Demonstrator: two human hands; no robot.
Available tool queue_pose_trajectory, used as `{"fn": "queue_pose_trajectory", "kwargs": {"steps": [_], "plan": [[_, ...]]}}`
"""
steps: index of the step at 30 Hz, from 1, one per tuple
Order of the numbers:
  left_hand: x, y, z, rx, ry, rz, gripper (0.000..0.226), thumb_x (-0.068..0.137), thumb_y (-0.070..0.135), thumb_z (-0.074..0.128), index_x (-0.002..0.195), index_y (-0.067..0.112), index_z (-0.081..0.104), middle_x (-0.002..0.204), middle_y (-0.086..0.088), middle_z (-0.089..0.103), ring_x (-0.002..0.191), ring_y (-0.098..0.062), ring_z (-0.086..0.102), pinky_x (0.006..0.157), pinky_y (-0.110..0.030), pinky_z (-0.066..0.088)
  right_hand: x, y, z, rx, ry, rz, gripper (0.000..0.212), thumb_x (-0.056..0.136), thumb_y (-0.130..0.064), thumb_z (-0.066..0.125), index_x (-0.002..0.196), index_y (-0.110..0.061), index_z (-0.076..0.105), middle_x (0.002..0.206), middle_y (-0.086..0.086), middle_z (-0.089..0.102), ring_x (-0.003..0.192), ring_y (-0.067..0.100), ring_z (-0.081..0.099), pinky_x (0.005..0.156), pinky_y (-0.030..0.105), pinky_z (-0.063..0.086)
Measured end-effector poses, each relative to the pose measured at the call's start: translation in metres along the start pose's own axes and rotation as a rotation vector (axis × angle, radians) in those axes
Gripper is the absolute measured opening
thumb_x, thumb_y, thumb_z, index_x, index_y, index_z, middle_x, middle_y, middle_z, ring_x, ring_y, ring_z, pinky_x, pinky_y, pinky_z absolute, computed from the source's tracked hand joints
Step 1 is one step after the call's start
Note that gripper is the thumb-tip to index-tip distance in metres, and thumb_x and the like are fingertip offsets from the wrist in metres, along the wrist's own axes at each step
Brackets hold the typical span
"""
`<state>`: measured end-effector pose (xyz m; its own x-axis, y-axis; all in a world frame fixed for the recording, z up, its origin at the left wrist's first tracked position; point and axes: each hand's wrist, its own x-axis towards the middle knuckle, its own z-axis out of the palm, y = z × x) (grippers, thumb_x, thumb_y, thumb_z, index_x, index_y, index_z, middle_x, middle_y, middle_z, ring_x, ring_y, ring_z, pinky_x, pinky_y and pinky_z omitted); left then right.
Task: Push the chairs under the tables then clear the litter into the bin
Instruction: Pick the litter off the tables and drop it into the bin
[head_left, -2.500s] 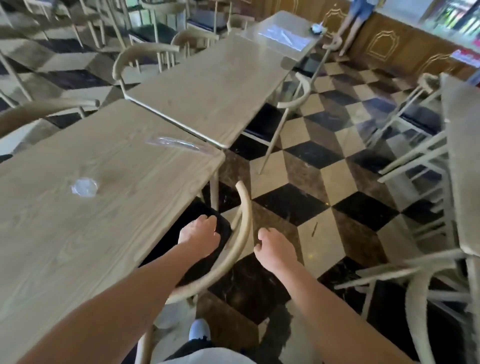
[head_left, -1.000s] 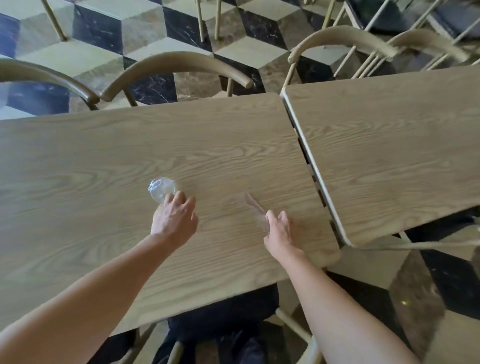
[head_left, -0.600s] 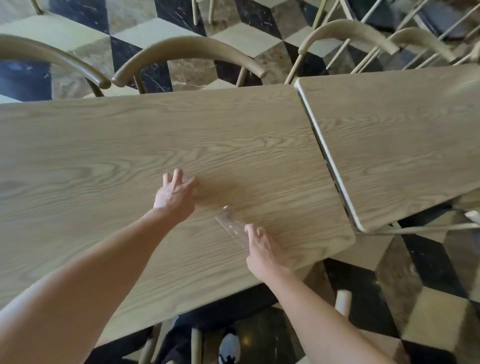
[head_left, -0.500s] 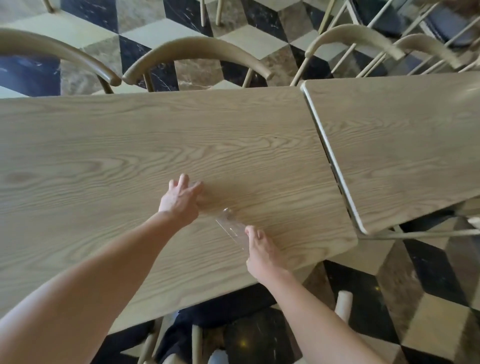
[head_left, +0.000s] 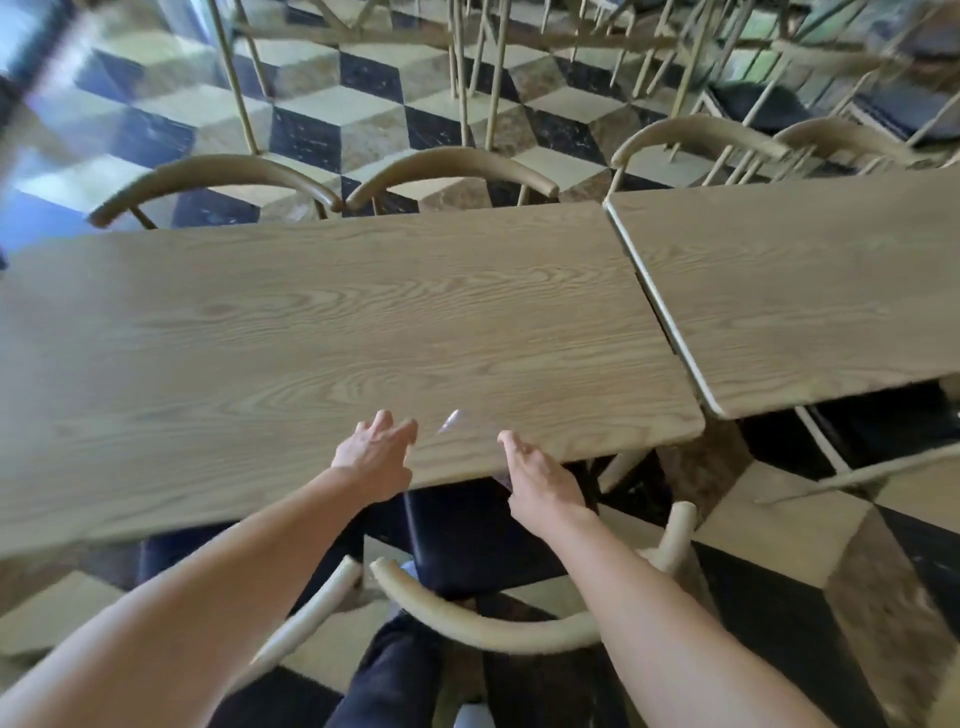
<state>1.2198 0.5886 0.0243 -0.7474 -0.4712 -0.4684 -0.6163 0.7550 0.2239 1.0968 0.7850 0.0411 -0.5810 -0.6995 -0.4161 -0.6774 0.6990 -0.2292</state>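
Note:
My left hand (head_left: 375, 453) lies palm down at the near edge of the long wooden table (head_left: 311, 332), fingers spread. My right hand (head_left: 540, 480) hovers at the same edge, pinching one end of a clear plastic wrapper (head_left: 456, 420) whose free tip rests on the tabletop between my hands. The small clear lid seen earlier is out of sight, possibly under my left palm. Below my arms a chair (head_left: 493, 631) with a curved back and dark seat is tucked under the table.
A second wooden table (head_left: 779, 291) butts against the first on the right. Curved-back chairs (head_left: 452, 163) line the far side, with more chair legs beyond on the checkered floor (head_left: 332, 111). Another chair's arm (head_left: 857, 475) juts out at the right.
Both hands have slid back to the table's near edge. The right hand dragged the wrapper with it. The left hand came down over the clear lid, which no longer shows.

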Motion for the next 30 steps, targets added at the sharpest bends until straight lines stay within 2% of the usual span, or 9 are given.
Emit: {"fn": "queue_pose_trajectory", "kwargs": {"steps": [7, 11, 14, 15, 17, 19, 24, 28, 30], "plan": [[-0.160, 0.006, 0.049, -0.046, 0.162, -0.073, 0.034, 0.087, 0.028, 0.058, 0.119, 0.027, 0.045, 0.119, 0.000, 0.040, 0.115, -0.027, 0.041, 0.075, -0.039, 0.048, -0.087, -0.050, 0.016, -0.114, 0.008, -0.224, 0.066, 0.085, 0.004, 0.059, 0.141, -0.022, 0.033, 0.133, 0.009, 0.043, 0.116, 0.032, 0.054, 0.090, 0.044, 0.051], [-0.227, -0.028, 0.069, -0.069, 0.226, -0.160, 0.030, 0.088, 0.040, 0.059, 0.113, 0.029, 0.046, 0.099, 0.005, 0.030, 0.105, -0.026, 0.043, 0.068, -0.038, 0.047, -0.119, -0.104, 0.031, -0.168, 0.017, -0.368, 0.056, 0.091, -0.006, 0.058, 0.141, -0.014, 0.034, 0.134, 0.009, 0.046, 0.123, 0.034, 0.050, 0.097, 0.046, 0.046], [-0.274, -0.059, 0.065, -0.168, 0.299, -0.253, 0.043, 0.086, 0.065, 0.056, 0.100, 0.026, 0.046, 0.098, 0.003, 0.039, 0.101, -0.024, 0.045, 0.069, -0.036, 0.043, -0.136, -0.150, 0.046, -0.247, 0.051, -0.471, 0.051, 0.089, -0.009, 0.064, 0.134, -0.017, 0.040, 0.127, 0.007, 0.048, 0.120, 0.032, 0.051, 0.094, 0.045, 0.043], [-0.289, -0.073, 0.064, -0.189, 0.309, -0.283, 0.043, 0.086, 0.065, 0.056, 0.102, 0.025, 0.047, 0.101, 0.001, 0.041, 0.101, -0.024, 0.044, 0.071, -0.036, 0.043, -0.141, -0.167, 0.051, -0.269, 0.046, -0.502, 0.054, 0.086, -0.005, 0.064, 0.133, -0.018, 0.040, 0.126, 0.008, 0.048, 0.118, 0.032, 0.051, 0.094, 0.045, 0.044], [-0.314, -0.106, 0.066, -0.194, 0.314, -0.331, 0.032, 0.086, 0.041, 0.060, 0.111, 0.025, 0.047, 0.108, 0.000, 0.041, 0.108, -0.024, 0.044, 0.074, -0.035, 0.044, -0.150, -0.201, 0.062, -0.311, 0.044, -0.569, 0.061, 0.083, 0.002, 0.062, 0.135, -0.020, 0.039, 0.124, 0.009, 0.048, 0.115, 0.033, 0.051, 0.094, 0.045, 0.043], [-0.338, -0.146, 0.070, -0.229, 0.327, -0.377, 0.034, 0.084, 0.029, 0.063, 0.114, 0.026, 0.046, 0.109, 0.001, 0.039, 0.110, -0.023, 0.043, 0.072, -0.033, 0.043, -0.156, -0.242, 0.073, -0.360, 0.070, -0.624, 0.066, 0.081, 0.007, 0.057, 0.138, -0.019, 0.038, 0.124, 0.010, 0.047, 0.113, 0.034, 0.050, 0.095, 0.045, 0.042], [-0.411, -0.256, 0.079, -0.285, 0.362, -0.492, 0.037, 0.083, 0.028, 0.062, 0.116, 0.027, 0.045, 0.112, 0.000, 0.041, 0.109, -0.025, 0.044, 0.077, -0.038, 0.051, -0.174, -0.369, 0.111, -0.415, 0.086, -0.710, 0.057, 0.086, 0.001, 0.055, 0.138, -0.016, 0.040, 0.128, 0.011, 0.048, 0.114, 0.033, 0.047, 0.096, 0.045, 0.040], [-0.476, -0.349, 0.084, -0.301, 0.395, -0.636, 0.036, 0.086, 0.022, 0.058, 0.120, 0.025, 0.048, 0.117, -0.005, 0.046, 0.113, -0.027, 0.047, 0.079, -0.039, 0.054, -0.198, -0.472, 0.144, -0.412, 0.094, -0.830, 0.038, 0.097, -0.027, 0.055, 0.133, -0.020, 0.046, 0.125, 0.010, 0.051, 0.111, 0.032, 0.050, 0.092, 0.046, 0.039], [-0.505, -0.390, 0.085, -0.300, 0.359, -0.731, 0.046, 0.088, 0.022, 0.060, 0.131, 0.025, 0.045, 0.126, -0.007, 0.046, 0.117, -0.028, 0.046, 0.082, -0.037, 0.050, -0.210, -0.513, 0.160, -0.436, 0.065, -0.915, 0.045, 0.093, -0.008, 0.057, 0.135, -0.020, 0.045, 0.130, 0.013, 0.048, 0.114, 0.034, 0.048, 0.095, 0.046, 0.040]]}}
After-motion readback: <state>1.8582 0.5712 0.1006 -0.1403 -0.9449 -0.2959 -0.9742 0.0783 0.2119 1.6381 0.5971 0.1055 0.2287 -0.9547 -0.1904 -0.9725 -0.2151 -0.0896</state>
